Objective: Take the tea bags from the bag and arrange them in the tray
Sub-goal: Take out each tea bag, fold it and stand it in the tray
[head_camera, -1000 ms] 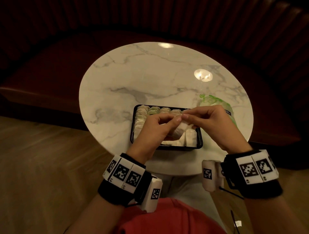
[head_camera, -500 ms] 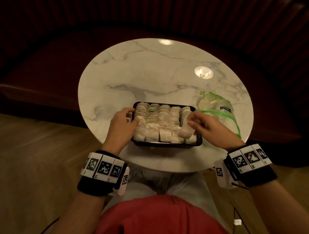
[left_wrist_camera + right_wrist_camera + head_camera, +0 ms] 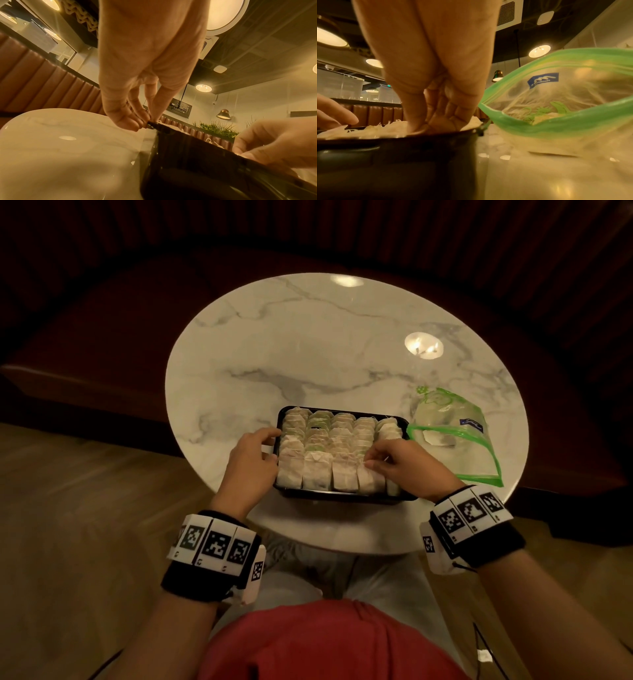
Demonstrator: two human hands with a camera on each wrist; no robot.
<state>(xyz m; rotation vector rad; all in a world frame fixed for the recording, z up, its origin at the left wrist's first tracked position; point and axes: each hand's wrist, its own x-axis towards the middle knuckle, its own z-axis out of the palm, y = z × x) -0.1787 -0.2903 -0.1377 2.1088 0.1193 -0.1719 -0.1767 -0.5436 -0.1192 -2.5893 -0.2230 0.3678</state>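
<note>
Tea bags [image 3: 337, 451] are filling the black tray [image 3: 346, 495] in rows. Right hand [image 3: 404, 465], having lowered since a moment ago, is apparently pinching one bag into the near-right row; left hand [image 3: 251, 462] is gripping the tray's left rim. Green-edged bag [image 3: 452, 436] is lying open just beside the tray.

Black tray [image 3: 346, 497]; green-rimmed clear bag [image 3: 455, 436]; grey-veined white marble table [image 3: 308, 344].

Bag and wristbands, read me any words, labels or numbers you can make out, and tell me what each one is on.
No readable words.
Bag: blue label with white logo, text too blurred.
Wristbands: black-and-white square code markers, tiny characters below too small to read.
</note>
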